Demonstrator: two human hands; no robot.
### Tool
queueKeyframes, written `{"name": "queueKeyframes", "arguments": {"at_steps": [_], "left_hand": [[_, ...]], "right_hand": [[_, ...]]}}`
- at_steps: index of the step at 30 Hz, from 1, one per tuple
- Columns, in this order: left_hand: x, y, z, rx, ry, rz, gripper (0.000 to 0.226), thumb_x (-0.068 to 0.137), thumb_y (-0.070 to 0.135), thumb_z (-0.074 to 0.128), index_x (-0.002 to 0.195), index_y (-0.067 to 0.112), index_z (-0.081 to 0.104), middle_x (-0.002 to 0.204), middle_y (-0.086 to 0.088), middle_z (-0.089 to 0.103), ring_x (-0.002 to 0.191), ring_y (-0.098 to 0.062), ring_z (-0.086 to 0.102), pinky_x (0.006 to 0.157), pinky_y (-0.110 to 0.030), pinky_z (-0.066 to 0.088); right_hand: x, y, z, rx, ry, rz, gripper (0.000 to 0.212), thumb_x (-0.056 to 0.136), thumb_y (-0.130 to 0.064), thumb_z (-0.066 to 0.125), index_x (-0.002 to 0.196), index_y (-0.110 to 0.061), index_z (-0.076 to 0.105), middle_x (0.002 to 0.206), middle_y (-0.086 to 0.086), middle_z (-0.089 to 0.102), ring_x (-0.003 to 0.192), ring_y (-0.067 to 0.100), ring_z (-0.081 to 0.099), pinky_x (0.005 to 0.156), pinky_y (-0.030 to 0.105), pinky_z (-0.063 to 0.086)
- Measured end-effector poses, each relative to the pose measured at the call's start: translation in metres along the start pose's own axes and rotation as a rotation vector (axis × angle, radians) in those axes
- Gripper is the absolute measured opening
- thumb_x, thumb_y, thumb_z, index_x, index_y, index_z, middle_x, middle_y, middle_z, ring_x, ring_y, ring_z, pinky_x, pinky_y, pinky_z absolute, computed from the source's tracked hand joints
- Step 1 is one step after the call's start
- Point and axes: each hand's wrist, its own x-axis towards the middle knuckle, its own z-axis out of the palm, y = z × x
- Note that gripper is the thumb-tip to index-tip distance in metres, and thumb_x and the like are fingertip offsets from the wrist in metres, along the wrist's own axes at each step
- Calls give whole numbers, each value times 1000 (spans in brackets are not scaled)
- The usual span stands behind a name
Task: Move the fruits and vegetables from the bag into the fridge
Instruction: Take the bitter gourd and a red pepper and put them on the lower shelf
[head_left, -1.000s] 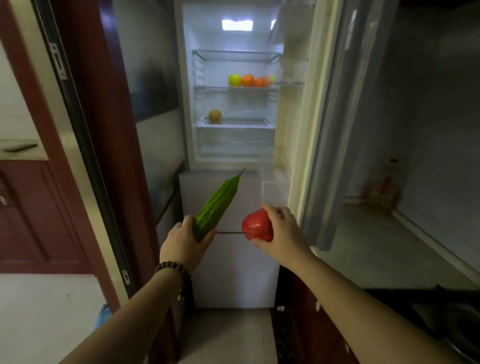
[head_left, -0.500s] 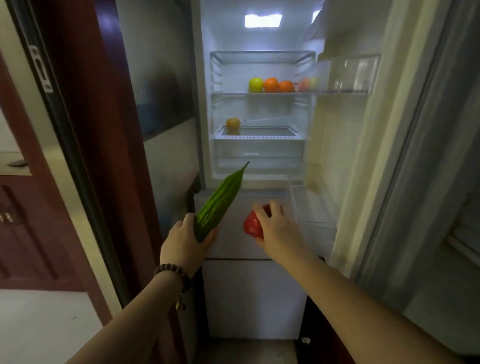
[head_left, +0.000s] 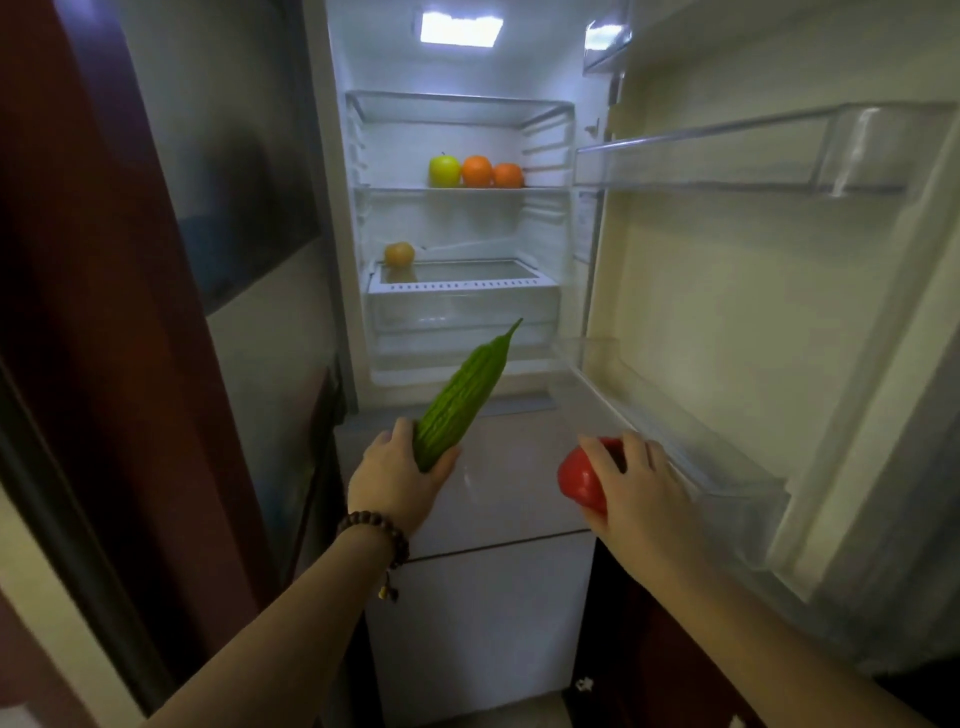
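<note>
From the head view, your left hand (head_left: 400, 478), at lower centre, has its fingers curled round the base of a long bumpy green bitter gourd (head_left: 462, 400), tip tilted toward the open white fridge (head_left: 467, 322); your right hand (head_left: 639, 493), lower right of centre, clasps a glossy red pepper (head_left: 582, 480); a green apple (head_left: 444, 170) and two oranges (head_left: 478, 171) sit on the middle shelf at upper centre.

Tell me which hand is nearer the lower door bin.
Right. The right hand, holding the red fruit, sits just left of the lower door bin; the left hand with the bitter gourd is farther left.
</note>
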Motion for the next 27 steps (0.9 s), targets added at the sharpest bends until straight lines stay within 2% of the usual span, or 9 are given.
{"name": "queueKeyframes", "arguments": {"at_steps": [7, 13, 16, 21, 24, 27], "left_hand": [[34, -6, 19, -37, -55, 44, 39, 83, 58, 56, 97, 24, 46, 89, 2, 51, 78, -15, 53, 62, -32, 48], [71, -12, 34, -73, -52, 68, 37, 83, 57, 56, 97, 25, 46, 88, 3, 51, 74, -13, 52, 59, -29, 43], [99, -16, 35, -155, -29, 51, 36, 82, 54, 60, 99, 26, 47, 86, 4, 54, 71, -11, 55, 56, -29, 45], [160, -23, 37, -196, 72, -3, 38, 79, 55, 63, 95, 24, 47, 79, 5, 55, 66, -7, 53, 50, -24, 39], [210, -18, 40, -173, 71, 12, 35, 80, 51, 66, 97, 23, 51, 78, 5, 56, 65, -3, 50, 49, -20, 33], [271, -8, 44, -99, 72, 22, 36, 81, 52, 63, 100, 23, 54, 79, 4, 57, 71, -12, 57, 57, -26, 44]], "right_hand": [[17, 7, 9, -15, 21, 141, 75, 70, -33, 78, 135, -22, 42, 129, 15, 45, 114, 33, 47, 88, 41, 48], [71, -5, 26, 45, 46, 99, 79, 71, -33, 77, 139, -26, 38, 131, 13, 43, 116, 32, 44, 87, 40, 47], [111, -14, 38, 57, 54, 44, 80, 71, -36, 77, 139, -26, 37, 135, 13, 41, 119, 33, 44, 88, 43, 46], [201, -25, 63, 117, 59, -21, 81, 75, -38, 73, 141, -29, 27, 137, 11, 34, 123, 31, 37, 97, 45, 42], [264, -31, 74, 180, 96, -56, 81, 77, -38, 71, 143, -30, 25, 139, 10, 31, 125, 29, 34, 101, 44, 38], [329, -29, 77, 182, 145, -91, 78, 78, -36, 70, 142, -27, 27, 138, 11, 34, 124, 30, 34, 102, 42, 37]]}}
